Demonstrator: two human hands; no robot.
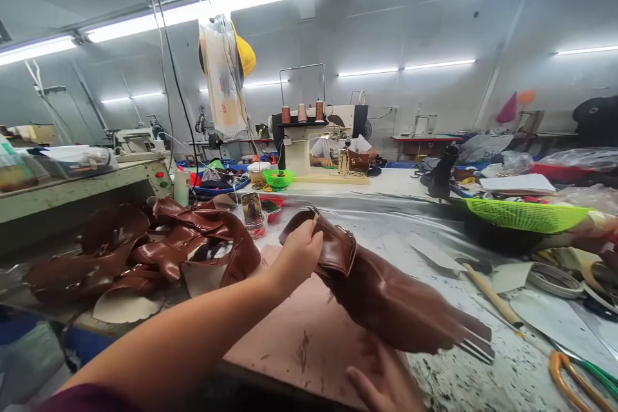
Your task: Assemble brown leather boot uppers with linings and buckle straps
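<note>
A brown leather boot upper [391, 296] lies slantwise over the worn pinkish board [290, 335], its narrow strips pointing to the lower right. My left hand [300, 248] is closed on the end of the piece near a stitched, folded flap [338, 250]. Low in the view, partly blurred, my right hand [381, 380] has thumb and fingers apart over the board, just below the leather, and nothing shows in it. To the left lies a heap of similar brown leather pieces [168, 244].
Orange-handled scissors [562, 373] and a wooden-handled tool [492, 293] lie at right, below a green basket [526, 214]. A phone [252, 209] leans behind the board. Beyond, a person [323, 149] sits behind a sewing machine [299, 148].
</note>
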